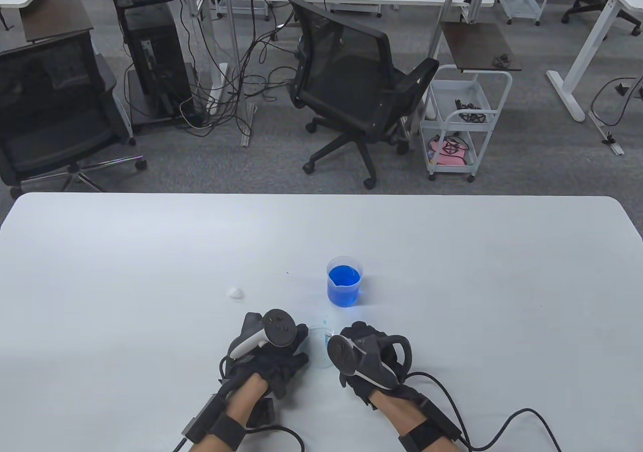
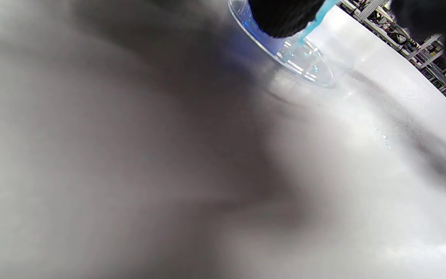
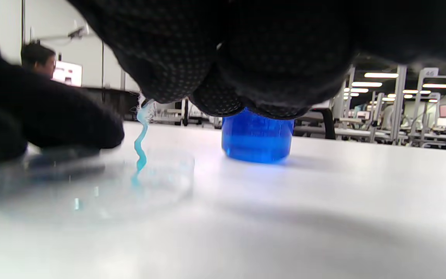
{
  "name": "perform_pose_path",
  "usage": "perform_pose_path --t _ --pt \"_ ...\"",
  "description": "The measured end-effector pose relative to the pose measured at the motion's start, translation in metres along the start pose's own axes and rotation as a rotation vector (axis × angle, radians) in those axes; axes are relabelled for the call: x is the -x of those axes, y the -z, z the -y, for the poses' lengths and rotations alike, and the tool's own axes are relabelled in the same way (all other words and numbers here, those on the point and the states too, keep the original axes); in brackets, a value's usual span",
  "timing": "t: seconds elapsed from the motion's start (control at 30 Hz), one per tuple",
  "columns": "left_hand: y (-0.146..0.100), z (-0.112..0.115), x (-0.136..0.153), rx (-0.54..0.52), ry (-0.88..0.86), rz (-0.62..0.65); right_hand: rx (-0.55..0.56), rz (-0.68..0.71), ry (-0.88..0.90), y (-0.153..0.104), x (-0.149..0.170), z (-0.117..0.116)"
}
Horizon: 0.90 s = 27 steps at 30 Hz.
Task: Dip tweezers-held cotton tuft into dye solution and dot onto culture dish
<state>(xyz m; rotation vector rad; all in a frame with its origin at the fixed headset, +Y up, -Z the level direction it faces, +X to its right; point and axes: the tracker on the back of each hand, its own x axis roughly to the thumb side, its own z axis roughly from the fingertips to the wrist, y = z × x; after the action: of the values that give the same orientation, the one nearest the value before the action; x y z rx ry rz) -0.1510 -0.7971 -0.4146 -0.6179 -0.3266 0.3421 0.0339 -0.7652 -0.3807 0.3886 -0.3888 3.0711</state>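
- Right wrist view shows the right hand's gloved fingers (image 3: 168, 73) bunched together at the top of the frame, with a thin strand of cotton tuft (image 3: 141, 139) hanging from between them; the tweezers themselves cannot be made out.
- The cotton tuft is stained pale turquoise, twisted and wavy, with fine white fibres fraying at its top. Its lower tip reaches down into the culture dish (image 3: 91, 186).
- The culture dish is a shallow, clear, round dish lying flat on the white table (image 3: 323, 217), with a faint blue trace below the strand's tip.
- In the left wrist view, the same turquoise strand slants down from a dark gloved fingertip (image 2: 281, 17) into the clear dish, which holds small blue specks and droplets.
- The left hand (image 1: 274, 354) lies at the dish's left side, its fingers resting on or against the rim; whether they grip it cannot be told.
- The right hand (image 1: 369, 359) sits just right of the dish, in the table view, so the dish lies between the two hands.
- The beaker (image 1: 344, 281) stands upright just beyond the dish, clear-walled, filled partway with vivid blue dye solution.
- A small white cotton ball (image 1: 235, 292) lies on the table to the left of the beaker, apart from the hands.
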Motion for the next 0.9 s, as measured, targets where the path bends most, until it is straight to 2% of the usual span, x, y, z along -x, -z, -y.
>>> perform_pose_path --t 0.1,0.23,0.63,0.7,0.9 --pt "0.0 0.0 0.0 0.0 0.0 0.0 -0.03 0.008 -0.022 0.001 -0.002 -0.01" --pt "0.0 0.0 0.0 0.0 0.0 0.0 -0.035 0.011 -0.026 0.0 -0.003 -0.012" --pt "0.0 0.0 0.0 0.0 0.0 0.0 0.099 -0.036 0.083 -0.011 0.013 0.032" --pt "0.0 0.0 0.0 0.001 0.0 -0.001 0.084 -0.032 0.077 -0.013 0.012 0.029" --pt "0.0 0.0 0.0 0.0 0.0 -0.001 -0.032 0.007 -0.007 -0.009 0.004 -0.005"
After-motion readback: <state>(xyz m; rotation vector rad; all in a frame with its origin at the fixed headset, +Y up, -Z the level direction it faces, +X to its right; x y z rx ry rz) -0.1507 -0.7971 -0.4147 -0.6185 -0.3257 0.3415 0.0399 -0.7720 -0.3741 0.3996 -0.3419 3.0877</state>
